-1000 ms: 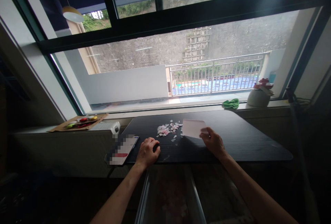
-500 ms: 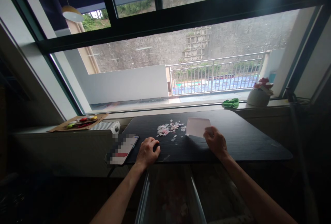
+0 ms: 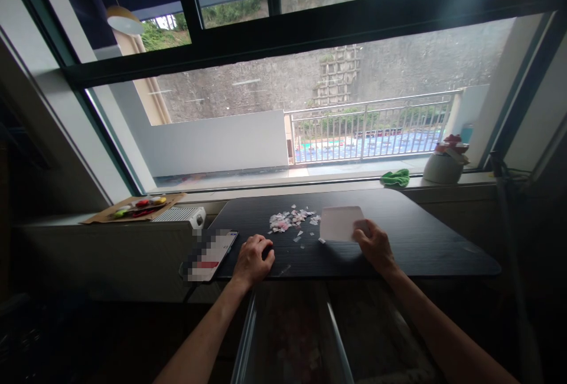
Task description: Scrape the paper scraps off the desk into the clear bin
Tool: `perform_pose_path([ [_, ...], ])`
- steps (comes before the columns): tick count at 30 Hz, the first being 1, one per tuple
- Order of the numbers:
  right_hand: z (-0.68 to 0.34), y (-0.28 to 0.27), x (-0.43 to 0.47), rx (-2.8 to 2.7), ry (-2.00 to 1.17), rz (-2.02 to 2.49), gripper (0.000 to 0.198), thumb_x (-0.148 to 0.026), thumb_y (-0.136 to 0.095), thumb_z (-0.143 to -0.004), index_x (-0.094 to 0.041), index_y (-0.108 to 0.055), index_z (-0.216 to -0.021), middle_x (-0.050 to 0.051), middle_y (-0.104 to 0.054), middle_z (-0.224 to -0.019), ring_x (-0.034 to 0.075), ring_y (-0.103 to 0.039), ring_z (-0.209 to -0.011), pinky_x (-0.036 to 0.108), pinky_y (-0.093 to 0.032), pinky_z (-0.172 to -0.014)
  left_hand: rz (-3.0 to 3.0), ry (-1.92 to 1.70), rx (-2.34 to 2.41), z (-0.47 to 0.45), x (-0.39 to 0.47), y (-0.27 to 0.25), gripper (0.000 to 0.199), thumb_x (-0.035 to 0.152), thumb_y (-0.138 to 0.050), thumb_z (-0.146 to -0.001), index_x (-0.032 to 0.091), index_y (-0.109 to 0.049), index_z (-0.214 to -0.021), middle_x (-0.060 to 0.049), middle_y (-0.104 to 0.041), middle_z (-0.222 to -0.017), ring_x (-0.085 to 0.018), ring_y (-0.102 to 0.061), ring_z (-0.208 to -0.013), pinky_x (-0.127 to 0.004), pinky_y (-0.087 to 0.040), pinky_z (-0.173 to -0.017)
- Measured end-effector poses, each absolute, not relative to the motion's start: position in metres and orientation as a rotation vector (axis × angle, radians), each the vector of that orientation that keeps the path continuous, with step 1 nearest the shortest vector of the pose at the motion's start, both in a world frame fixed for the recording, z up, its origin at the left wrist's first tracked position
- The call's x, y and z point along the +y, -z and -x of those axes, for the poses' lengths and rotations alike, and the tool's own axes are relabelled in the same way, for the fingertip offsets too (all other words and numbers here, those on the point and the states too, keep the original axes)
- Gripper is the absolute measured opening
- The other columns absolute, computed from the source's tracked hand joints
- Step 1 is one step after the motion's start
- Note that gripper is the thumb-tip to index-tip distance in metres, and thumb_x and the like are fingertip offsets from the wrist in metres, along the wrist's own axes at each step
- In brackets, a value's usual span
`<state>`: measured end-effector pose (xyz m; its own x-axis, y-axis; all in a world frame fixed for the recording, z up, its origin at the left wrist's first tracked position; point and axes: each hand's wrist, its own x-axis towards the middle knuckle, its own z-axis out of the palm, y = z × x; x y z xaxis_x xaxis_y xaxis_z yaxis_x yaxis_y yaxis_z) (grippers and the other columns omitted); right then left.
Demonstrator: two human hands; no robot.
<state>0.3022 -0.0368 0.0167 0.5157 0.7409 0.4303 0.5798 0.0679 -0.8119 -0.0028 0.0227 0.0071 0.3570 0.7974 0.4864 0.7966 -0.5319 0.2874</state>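
Note:
My right hand point(image 3: 375, 244) is closed on the right edge of a pale flat card point(image 3: 341, 223) with rounded corners. The card is tilted above the dark table point(image 3: 425, 230), and a small white scrap point(image 3: 322, 241) lies at its lower left corner. Left of the card, a loose pile of small paper scraps point(image 3: 287, 220) is spread on the tabletop. At the near edge of the table rests my left hand point(image 3: 254, 259), its fingers loosely curled and the thumb apart, with nothing seen in it. A phone point(image 3: 217, 254) lies to its left, partly blurred out.
Below the table's near edge is a clear-sided bin or drawer point(image 3: 334, 331), its contents dim. A radiator point(image 3: 183, 216) and a board with colourful items point(image 3: 137, 210) stand at left. The sill holds a green cloth point(image 3: 396, 178) and a rounded pot point(image 3: 443, 166).
My right hand has shifted slightly right and towards me with the card. The scrap at the card's lower left corner has come nearer too. My left hand stays put.

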Motion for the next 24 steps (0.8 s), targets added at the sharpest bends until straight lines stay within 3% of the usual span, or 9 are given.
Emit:
perform_pose_path([
  [11, -0.322, -0.016, -0.03, -1.14, -0.349, 1.62, 0.019, -0.033, -0.048, -0.065, -0.021, -0.059, -0.075, 0.001, -0.06, -0.066, 0.018, -0.055, -0.064, 0.029, -0.044, -0.06, -2.583, -0.931, 1.517, 0.003, 0.025, -0.005, 0.018, 0.025, -0.053, -0.079, 0.021, -0.066, -0.091, -0.005, -0.062, -0.095, -0.021, -0.057, -0.095, -0.039, -0.045, -0.088],
  [20, -0.345, -0.041, -0.036, -1.341, -0.932, 1.526, 0.017, -0.027, -0.059, -0.059, -0.017, -0.064, -0.073, 0.001, -0.066, -0.069, 0.017, -0.059, -0.065, 0.028, -0.046, -0.061, -2.593, -0.958, 1.5, 0.004, 0.025, -0.004, 0.017, 0.025, -0.053, -0.079, 0.021, -0.066, -0.09, -0.005, -0.063, -0.094, -0.021, -0.056, -0.093, -0.038, -0.044, -0.088],
  [24, -0.352, -0.043, -0.038, -1.284, -0.932, 1.54, 0.021, -0.028, -0.06, -0.059, -0.017, -0.065, -0.076, 0.0, -0.064, -0.067, 0.015, -0.056, -0.06, 0.025, -0.042, -0.052, -2.583, -0.934, 1.509, 0.004, 0.025, -0.004, 0.018, 0.025, -0.053, -0.079, 0.021, -0.066, -0.091, -0.006, -0.063, -0.096, -0.021, -0.056, -0.095, -0.039, -0.044, -0.088],
])
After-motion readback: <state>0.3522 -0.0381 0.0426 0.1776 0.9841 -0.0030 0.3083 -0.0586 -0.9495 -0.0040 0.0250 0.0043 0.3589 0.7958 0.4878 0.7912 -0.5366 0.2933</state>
